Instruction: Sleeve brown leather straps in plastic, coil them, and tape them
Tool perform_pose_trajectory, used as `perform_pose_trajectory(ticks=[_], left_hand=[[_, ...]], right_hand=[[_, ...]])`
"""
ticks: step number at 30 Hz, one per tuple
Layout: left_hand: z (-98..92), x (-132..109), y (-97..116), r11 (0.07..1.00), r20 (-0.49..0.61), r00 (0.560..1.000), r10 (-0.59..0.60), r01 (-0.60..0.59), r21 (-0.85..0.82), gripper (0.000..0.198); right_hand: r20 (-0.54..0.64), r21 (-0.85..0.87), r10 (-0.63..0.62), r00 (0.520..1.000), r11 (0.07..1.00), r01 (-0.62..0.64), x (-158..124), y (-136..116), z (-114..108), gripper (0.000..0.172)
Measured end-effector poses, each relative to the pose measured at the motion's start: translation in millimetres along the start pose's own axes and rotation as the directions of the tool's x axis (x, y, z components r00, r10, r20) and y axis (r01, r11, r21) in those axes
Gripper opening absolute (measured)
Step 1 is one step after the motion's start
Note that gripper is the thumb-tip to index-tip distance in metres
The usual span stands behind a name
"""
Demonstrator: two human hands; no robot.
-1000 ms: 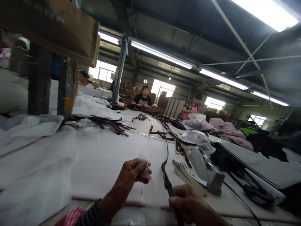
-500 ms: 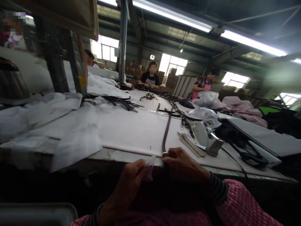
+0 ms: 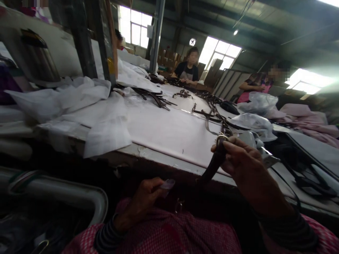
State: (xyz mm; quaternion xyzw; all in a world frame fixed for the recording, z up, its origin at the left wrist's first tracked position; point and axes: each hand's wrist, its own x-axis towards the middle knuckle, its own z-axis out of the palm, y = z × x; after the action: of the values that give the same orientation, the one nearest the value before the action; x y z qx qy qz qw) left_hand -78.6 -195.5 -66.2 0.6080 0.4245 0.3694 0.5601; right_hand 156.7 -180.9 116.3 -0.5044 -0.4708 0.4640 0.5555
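My right hand is closed on a dark brown strap, pinching it near a metal ring and lifting that end above the table's front edge. Part of the strap hangs down into shadow, where a small metal piece shows over my lap. Low in front of the table, my left hand pinches a small clear plastic bag between thumb and fingers. More dark straps lie in a bunch across the white tabletop.
White sheets drape over the table's left front edge. A pale iron-like tool and clear plastic bags lie at right. A pale-rimmed bin stands low at left. One co-worker sits across the table; another is at right.
My right hand has risen and moved right, lifting the strap off the table edge. My left hand stays low with the plastic bag. The view has tilted down and turned left.
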Motion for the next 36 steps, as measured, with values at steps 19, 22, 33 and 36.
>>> perform_pose_trajectory(ticks=[19, 22, 33, 36], left_hand=[[5.9, 8.2, -27.8, 0.955, -0.075, 0.997, -0.012, -0.011, -0.298, 0.028], [6.0, 7.9, -30.4, 0.95, -0.089, 0.996, -0.012, -0.016, -0.312, 0.027], [4.5, 5.7, -33.5, 0.936, -0.123, 0.992, -0.036, -0.01, -0.352, 0.017], [4.1, 5.8, -29.9, 0.93, -0.131, 0.99, -0.042, -0.009, -0.367, 0.016]], right_hand=[[0.072, 0.155, -0.372, 0.925, 0.921, 0.358, 16.6, -49.5, 57.6, 0.023], [0.074, 0.146, -0.418, 0.905, 0.903, 0.405, 17.3, -52.2, 63.4, 0.026], [0.076, 0.132, -0.424, 0.902, 0.901, 0.413, 16.3, -50.3, 73.5, 0.022], [0.074, 0.124, -0.411, 0.909, 0.908, 0.4, 13.8, -49.9, 74.4, 0.022]])
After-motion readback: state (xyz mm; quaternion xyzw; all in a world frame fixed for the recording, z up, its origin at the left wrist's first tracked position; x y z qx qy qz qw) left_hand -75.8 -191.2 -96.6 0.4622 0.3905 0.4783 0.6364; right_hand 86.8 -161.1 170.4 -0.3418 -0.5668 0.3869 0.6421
